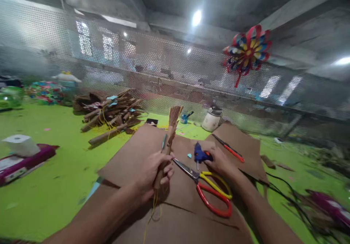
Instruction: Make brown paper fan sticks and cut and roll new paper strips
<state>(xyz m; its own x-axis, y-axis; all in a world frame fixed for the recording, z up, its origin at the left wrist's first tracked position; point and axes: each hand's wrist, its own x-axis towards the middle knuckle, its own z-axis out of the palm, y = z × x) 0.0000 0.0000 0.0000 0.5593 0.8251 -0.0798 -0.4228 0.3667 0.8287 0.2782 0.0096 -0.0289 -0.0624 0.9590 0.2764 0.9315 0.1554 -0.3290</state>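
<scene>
My left hand [153, 173] is closed around a small brown miniature broom [171, 127], held upright with its bristles fanning out at the top and a yellow thread hanging below. My right hand [220, 162] grips a blue glue gun [200, 155] resting on the brown cardboard sheet [136, 156]. Between the hands lie scissors [207, 189] with red and yellow handles, blades pointing toward the left hand.
A pile of finished brown brooms [111, 114] sits at the back left on the green table [54, 185]. A red-handled tool [229, 149], a white jar [211, 119], a tissue roll [20, 144], black cable [290, 193] and a hanging pinwheel [247, 51] are around. Perforated mesh wall behind.
</scene>
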